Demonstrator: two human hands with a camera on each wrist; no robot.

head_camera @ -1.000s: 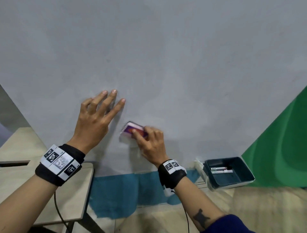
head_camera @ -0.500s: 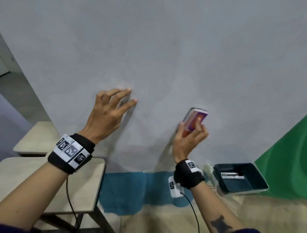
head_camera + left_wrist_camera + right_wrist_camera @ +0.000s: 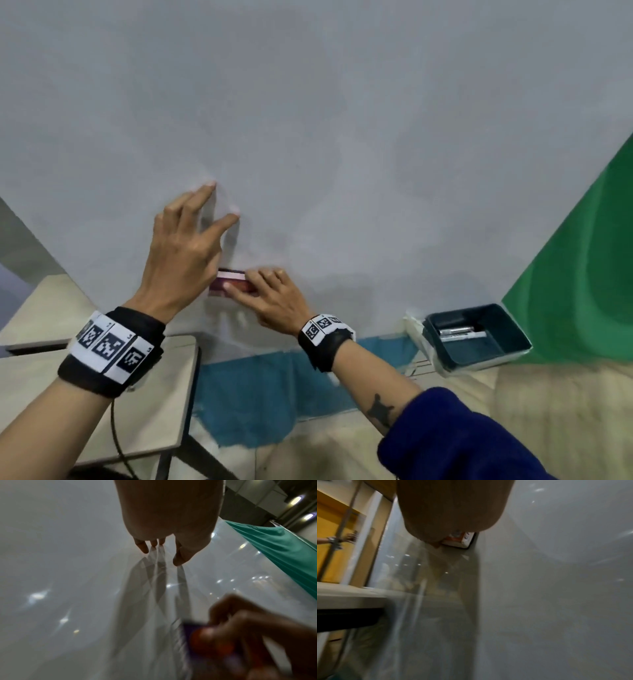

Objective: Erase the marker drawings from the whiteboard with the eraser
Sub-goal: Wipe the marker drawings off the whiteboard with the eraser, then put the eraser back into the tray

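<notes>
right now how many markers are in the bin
2 markers, side by side in the dark teal bin: one nearer the whiteboard, one just below; more may be hidden.

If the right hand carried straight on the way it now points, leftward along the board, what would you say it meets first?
Most likely the left hand: the right hand holds the eraser against the whiteboard, and the eraser's leading end already sits under the left palm. Whether they touch is unclear from the head view.
</notes>
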